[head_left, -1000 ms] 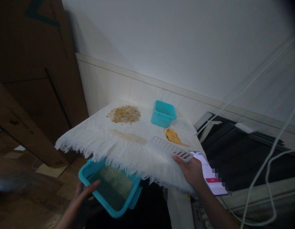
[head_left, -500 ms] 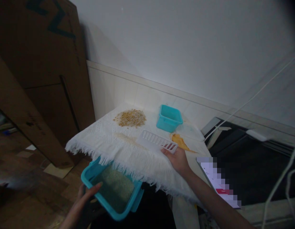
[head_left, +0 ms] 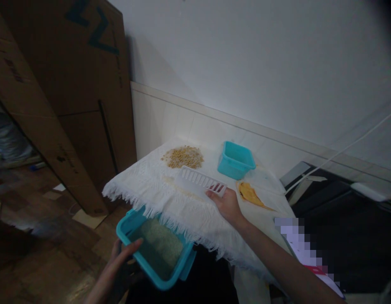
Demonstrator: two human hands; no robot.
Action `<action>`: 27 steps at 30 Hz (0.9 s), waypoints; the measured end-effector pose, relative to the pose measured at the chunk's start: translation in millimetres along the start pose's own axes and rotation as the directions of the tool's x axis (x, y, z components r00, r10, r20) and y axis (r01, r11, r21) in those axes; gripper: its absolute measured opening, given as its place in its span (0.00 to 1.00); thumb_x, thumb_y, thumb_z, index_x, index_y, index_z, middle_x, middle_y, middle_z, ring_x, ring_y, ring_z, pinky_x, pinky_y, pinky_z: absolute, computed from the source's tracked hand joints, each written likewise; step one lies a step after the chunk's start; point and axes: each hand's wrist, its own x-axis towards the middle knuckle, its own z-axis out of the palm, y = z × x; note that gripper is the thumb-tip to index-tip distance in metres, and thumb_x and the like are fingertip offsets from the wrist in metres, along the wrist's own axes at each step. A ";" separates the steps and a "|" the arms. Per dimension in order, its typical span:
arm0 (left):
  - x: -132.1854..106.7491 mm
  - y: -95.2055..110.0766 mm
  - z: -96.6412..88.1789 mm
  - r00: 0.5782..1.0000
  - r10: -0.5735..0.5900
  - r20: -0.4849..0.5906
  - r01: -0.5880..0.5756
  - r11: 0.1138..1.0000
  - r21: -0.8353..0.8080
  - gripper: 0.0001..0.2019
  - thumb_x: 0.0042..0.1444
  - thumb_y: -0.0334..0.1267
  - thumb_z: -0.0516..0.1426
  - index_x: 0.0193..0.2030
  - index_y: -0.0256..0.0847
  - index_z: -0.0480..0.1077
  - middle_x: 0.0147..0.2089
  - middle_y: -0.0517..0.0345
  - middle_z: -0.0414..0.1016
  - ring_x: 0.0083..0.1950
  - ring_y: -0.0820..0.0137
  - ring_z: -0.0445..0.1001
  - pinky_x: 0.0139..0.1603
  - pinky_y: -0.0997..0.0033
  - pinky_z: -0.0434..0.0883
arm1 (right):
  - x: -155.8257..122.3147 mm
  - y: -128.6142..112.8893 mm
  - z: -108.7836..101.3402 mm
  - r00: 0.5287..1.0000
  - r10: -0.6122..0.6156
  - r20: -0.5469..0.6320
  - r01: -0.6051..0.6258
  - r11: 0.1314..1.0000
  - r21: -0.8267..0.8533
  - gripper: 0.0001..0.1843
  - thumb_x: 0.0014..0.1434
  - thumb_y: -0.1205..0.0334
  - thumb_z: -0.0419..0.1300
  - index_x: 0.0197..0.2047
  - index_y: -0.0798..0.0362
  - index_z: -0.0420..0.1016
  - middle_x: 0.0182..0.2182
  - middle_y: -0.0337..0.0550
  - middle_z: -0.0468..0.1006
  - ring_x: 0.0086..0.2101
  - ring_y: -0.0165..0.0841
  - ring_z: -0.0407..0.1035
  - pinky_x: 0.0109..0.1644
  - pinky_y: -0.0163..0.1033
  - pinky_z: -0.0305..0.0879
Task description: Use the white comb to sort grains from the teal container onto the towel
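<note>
My left hand [head_left: 124, 255] grips the rim of a blue plastic container [head_left: 157, 280], its thumb over the near left edge. Pale grains like rice [head_left: 165, 245] lie inside, and the container sits just under the fringed edge of a white cloth [head_left: 144, 181]. My right hand [head_left: 227, 205] is closed around one end of a white slotted plastic strip [head_left: 195, 177], held low over the cloth. A thin streak of pale grains [head_left: 185, 192] runs along the cloth beside the strip. Behind it lies a heap of yellow soybean-like kernels mixed with pale grains [head_left: 184, 157].
A second blue container [head_left: 236, 160] stands at the back of the table. Right of it lies a yellow-orange piece of cloth or bag [head_left: 250, 194]. Large cardboard boxes [head_left: 84, 84] rise on the left. A partly blurred-out screen [head_left: 296, 236] and cables are on the right.
The view has turned left, shifting the scene rightward. My right hand and the slotted strip have moved left over the cloth. My left hand still holds the container beneath the cloth's edge.
</note>
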 end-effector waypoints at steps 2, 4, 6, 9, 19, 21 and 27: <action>3.3 2.2 -1.7 0.999 -0.034 -0.007 0.034 0.999 -0.007 0.49 0.53 0.42 0.79 0.77 0.57 0.60 0.48 0.51 0.86 0.47 0.49 0.90 0.50 0.46 0.88 | 3.6 -0.9 5.3 1.000 0.001 0.010 -0.001 1.000 0.010 0.23 0.58 0.38 0.73 0.38 0.51 0.90 0.39 0.55 0.93 0.41 0.54 0.89 0.48 0.57 0.86; 7.6 3.7 -3.1 0.998 -0.059 -0.027 0.059 0.998 0.007 0.50 0.54 0.38 0.78 0.78 0.57 0.59 0.45 0.54 0.84 0.43 0.53 0.90 0.50 0.46 0.87 | 7.7 -1.5 11.3 1.000 0.002 0.023 -0.002 0.999 0.032 0.24 0.57 0.38 0.73 0.38 0.52 0.90 0.38 0.55 0.93 0.40 0.55 0.89 0.48 0.56 0.86; 10.6 4.4 -3.8 0.996 -0.077 -0.044 0.078 0.997 0.024 0.48 0.55 0.37 0.78 0.77 0.56 0.59 0.46 0.53 0.84 0.42 0.54 0.90 0.50 0.46 0.87 | 12.3 -1.9 17.9 0.999 -0.002 0.043 -0.001 0.999 0.051 0.23 0.56 0.38 0.74 0.38 0.52 0.90 0.38 0.55 0.93 0.40 0.55 0.89 0.47 0.56 0.86; 9.7 5.1 -3.0 0.997 -0.074 -0.037 0.075 0.997 0.017 0.49 0.53 0.39 0.79 0.76 0.56 0.59 0.51 0.49 0.84 0.45 0.50 0.90 0.50 0.44 0.87 | 19.3 -2.8 28.5 0.998 0.004 0.068 -0.008 0.998 0.058 0.22 0.56 0.39 0.74 0.38 0.51 0.91 0.39 0.53 0.93 0.40 0.54 0.89 0.46 0.53 0.86; -2.8 9.2 2.2 0.999 -0.044 -0.022 0.044 0.999 0.018 0.42 0.57 0.41 0.76 0.73 0.56 0.60 0.51 0.52 0.82 0.45 0.55 0.89 0.52 0.47 0.87 | 15.5 -9.4 42.4 0.999 0.011 0.036 -0.014 0.998 0.068 0.18 0.56 0.45 0.72 0.34 0.52 0.90 0.34 0.51 0.92 0.35 0.50 0.88 0.39 0.46 0.83; -4.1 9.8 3.0 0.998 -0.051 -0.035 0.052 0.998 0.025 0.41 0.59 0.41 0.75 0.72 0.55 0.60 0.51 0.51 0.82 0.46 0.55 0.90 0.53 0.48 0.87 | 11.1 -10.8 40.1 0.999 0.000 0.038 -0.002 0.999 0.047 0.17 0.56 0.46 0.71 0.33 0.52 0.90 0.32 0.50 0.92 0.34 0.49 0.87 0.37 0.45 0.81; -1.6 6.6 2.2 0.999 -0.050 -0.019 0.050 0.999 0.016 0.43 0.59 0.43 0.75 0.75 0.58 0.59 0.53 0.48 0.83 0.47 0.52 0.90 0.53 0.46 0.87 | -9.7 -15.4 36.1 0.997 -0.047 0.059 0.047 0.999 0.012 0.14 0.61 0.48 0.69 0.32 0.49 0.88 0.29 0.45 0.90 0.30 0.43 0.86 0.35 0.40 0.79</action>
